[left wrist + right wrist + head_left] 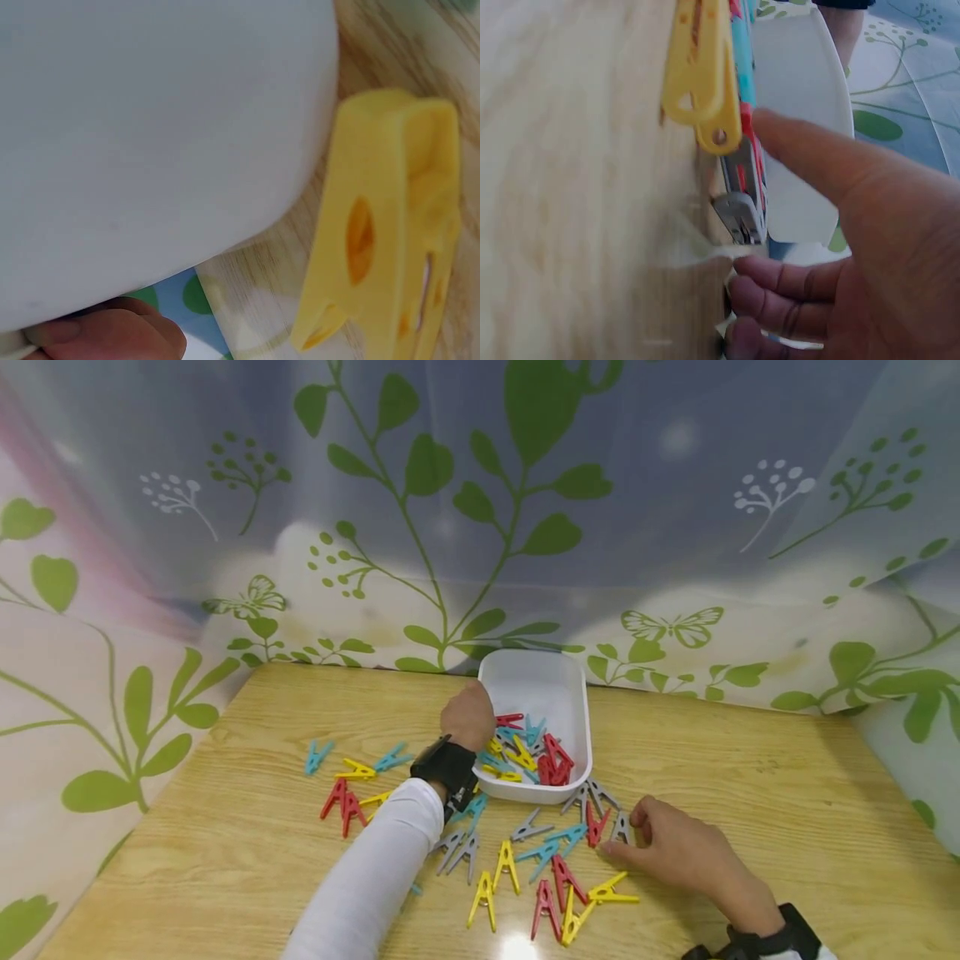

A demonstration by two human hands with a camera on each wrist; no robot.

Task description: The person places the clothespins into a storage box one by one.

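Left hand (468, 717) grips white bin (534, 681) near table's (750, 768) far edge. Gray clothespin (621, 827) lies beside right hand (686, 847) — thumb and fingers parted.

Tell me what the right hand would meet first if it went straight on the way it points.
Most likely the grey clothespin just ahead of the right hand, with a red clothespin beyond it. Depth is unclear, so I can't say how small the gap is.

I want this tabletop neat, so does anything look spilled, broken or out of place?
Nothing looks plainly broken. What stands out is the loose clothespins, strewn at odd angles across the table near and left of the white bin, while more clothespins lie inside it.
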